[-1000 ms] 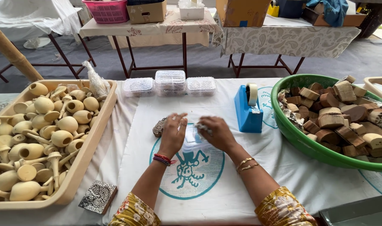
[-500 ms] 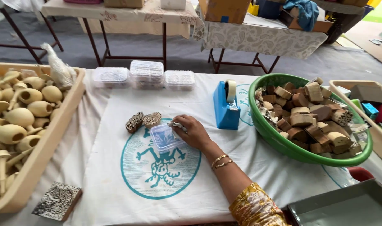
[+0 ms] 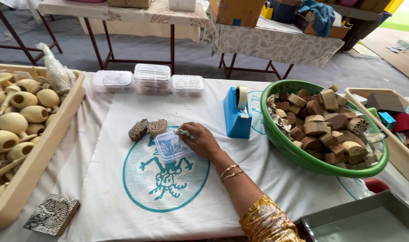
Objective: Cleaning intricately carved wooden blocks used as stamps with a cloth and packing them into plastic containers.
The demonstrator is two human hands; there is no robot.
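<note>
A small clear plastic box (image 3: 170, 148) lies on the white printed cloth (image 3: 124, 179) over the tabletop, on the upper part of the teal round print. It is touched at its right edge by the right hand (image 3: 200, 140), whose fingers are curled and pinched on something small and pale at the box's upper corner; what that is cannot be told. The box's contents cannot be made out through the lid. Two gold bangles (image 3: 230, 172) are worn on the wrist. The left hand is not seen.

Just left of the box, two carved wooden blocks (image 3: 147, 128) are laid side by side. To the right of the hand a blue tape dispenser (image 3: 237, 113) is stood, with a roll of tape on it. Beyond it a large green bowl (image 3: 298, 154) is filled with a heap of brown wooden blocks (image 3: 323, 123). Behind the box, at the far edge of the cloth, three clear lidded tubs (image 3: 150, 79) are set in a row, the middle one stacked higher.

At the left a long beige tray (image 3: 36, 163) is heaped with pale wooden knobs and spoon-like pieces (image 3: 14, 123). A flat carved printing block (image 3: 52, 214) lies before that tray. At the lower right a grey metal tray (image 3: 370, 222) is seen.
</note>
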